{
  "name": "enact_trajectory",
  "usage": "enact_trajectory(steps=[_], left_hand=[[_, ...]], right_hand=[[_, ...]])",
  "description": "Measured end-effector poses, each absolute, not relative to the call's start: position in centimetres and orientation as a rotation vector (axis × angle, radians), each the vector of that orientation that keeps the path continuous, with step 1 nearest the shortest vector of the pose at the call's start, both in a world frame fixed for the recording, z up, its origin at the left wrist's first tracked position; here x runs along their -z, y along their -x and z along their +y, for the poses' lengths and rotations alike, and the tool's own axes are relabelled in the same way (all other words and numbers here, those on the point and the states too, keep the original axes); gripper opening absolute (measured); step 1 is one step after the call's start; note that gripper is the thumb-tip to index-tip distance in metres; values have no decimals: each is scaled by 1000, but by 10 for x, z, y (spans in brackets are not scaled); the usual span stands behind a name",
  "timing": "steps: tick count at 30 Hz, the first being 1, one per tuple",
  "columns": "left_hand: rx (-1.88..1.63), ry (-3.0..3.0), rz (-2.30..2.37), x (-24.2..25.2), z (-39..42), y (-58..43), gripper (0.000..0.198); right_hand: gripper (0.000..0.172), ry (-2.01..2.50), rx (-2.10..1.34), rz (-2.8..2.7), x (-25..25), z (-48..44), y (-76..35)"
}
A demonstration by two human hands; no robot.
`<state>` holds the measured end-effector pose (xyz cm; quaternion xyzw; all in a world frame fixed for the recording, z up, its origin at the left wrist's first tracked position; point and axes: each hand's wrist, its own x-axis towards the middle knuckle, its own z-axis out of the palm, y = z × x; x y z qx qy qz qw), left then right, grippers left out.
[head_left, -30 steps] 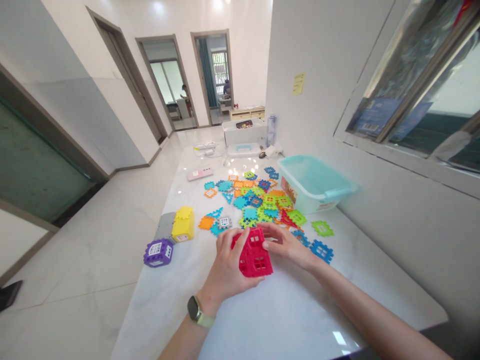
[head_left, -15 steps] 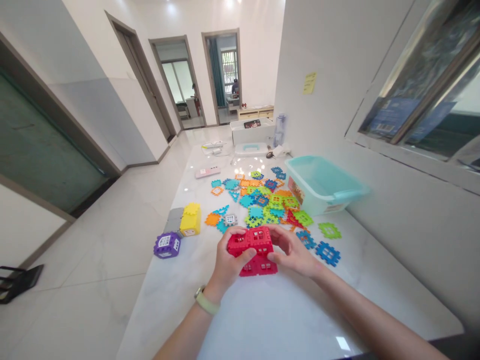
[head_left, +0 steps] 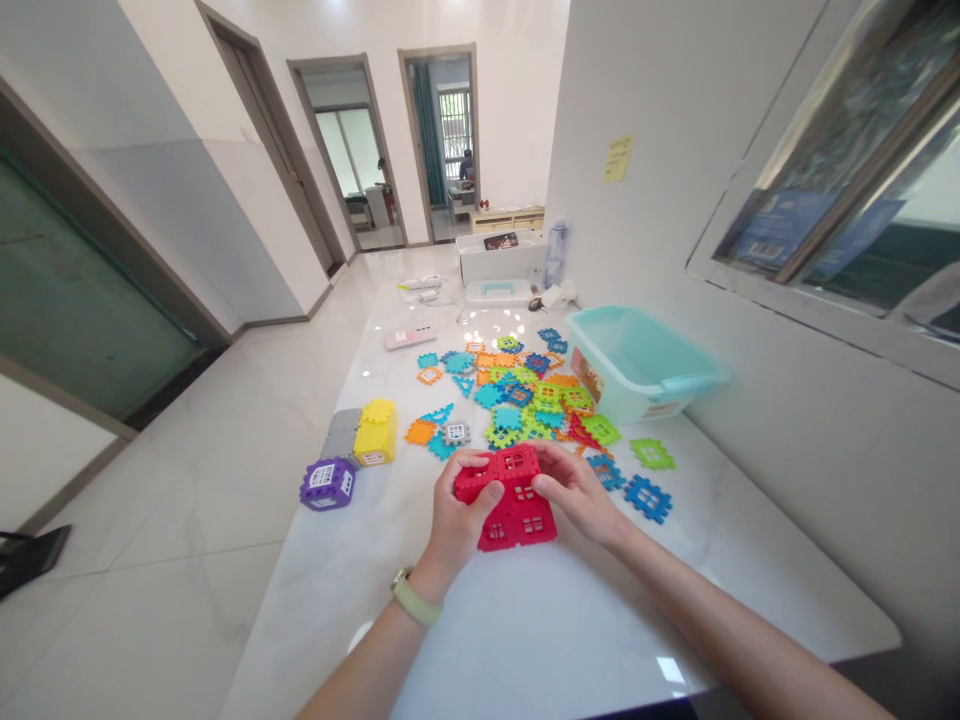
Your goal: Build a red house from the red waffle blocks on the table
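Note:
Between my hands is a red block structure (head_left: 517,512) made of interlocking panels with window cut-outs. My left hand (head_left: 461,510) wraps its left side, thumb on the front face. On the opposite side my right hand (head_left: 574,490) grips the upper right corner, thumb in front and fingers behind. Just beyond lies a spread of loose panels (head_left: 517,395) in orange, green, blue and turquoise. To the left stand a purple block (head_left: 328,484), a yellow block (head_left: 375,435) and grey panels (head_left: 342,434) joined to the yellow one.
A turquoise plastic bin (head_left: 645,365) stands by the wall at the right. A green panel (head_left: 652,453) and a blue panel (head_left: 648,498) lie right of my hands. Farther back are a pink case (head_left: 409,338), a white box (head_left: 499,260) and a clear bottle (head_left: 556,255).
The red structure has tipped so that more of its front face shows. My right thumb has shifted upward along its right edge. The whole view has moved slightly.

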<state>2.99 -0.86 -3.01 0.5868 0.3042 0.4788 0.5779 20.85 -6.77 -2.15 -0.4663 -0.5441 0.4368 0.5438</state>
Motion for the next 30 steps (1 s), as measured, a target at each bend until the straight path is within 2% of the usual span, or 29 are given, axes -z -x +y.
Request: enact_trajectory(steps=[4,10,14,18,22,26,30], left_hand=[[-1084,-1003,721,34,-7,-34,43],[-1033,-966,626,35,1,-29,49],[-934,-1380,571,35,5,-23,53],[-923,-1519,525,33,1,-23,52],[-960,-1604,475,32,-4,-25,41],[-1005,-1621,457,34,-1,-26,35],[-1011,-1468,531,36,4,-27,42]], right_hand=[[70,1051,-1119,-1251,20,-66,-203],[47,1208,-972,-1236,19,-64,-207],[49,1322,-807,-1281,13,-67,-216],[57,1315,-684,-1452,10,-71,-213],[45,1283,-546,-1532,11,-71,-207],[35,1246,-574,-1513,13,-70,-207],[46,1255,-679,-1441,15,-69,-210]])
